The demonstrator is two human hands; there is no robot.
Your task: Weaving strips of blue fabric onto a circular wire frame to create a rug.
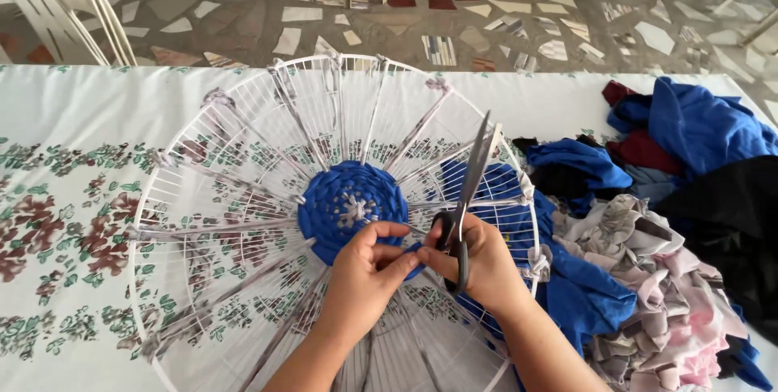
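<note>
The left hand (366,272) comes up from the bottom edge with its forearm angled to the right, fingers curled in and thumb stretched across the top, pinching the end of a blue fabric strip (411,256) at the lower right edge of the woven disc. The right hand (478,262) meets it from the other side, forearm running down to the bottom right, and its fingertips close on the same strip end. This hand also grips a pair of scissors (463,201): the dark handles sit inside the closed fingers and the blades, held together, point up and slightly right over the frame.

The pinched strip end is mostly covered by the fingertips of both hands, so its length and how it joins the weave cannot be made out. Both forearms are cut off by the lower edge, as is the bottom of the frame.

The blue woven disc (350,207) is round, made of tight concentric rows of fabric, with a small pale knot at its centre. It sits in the middle of a white round wire frame (243,108), whose pale spokes radiate from the disc to the rim. The frame lies flat on a tabletop (73,116) covered with a white floral cloth. To the right a pile of fabric scraps (648,278), blue, pink, grey and black, touches the frame's edge.
</note>
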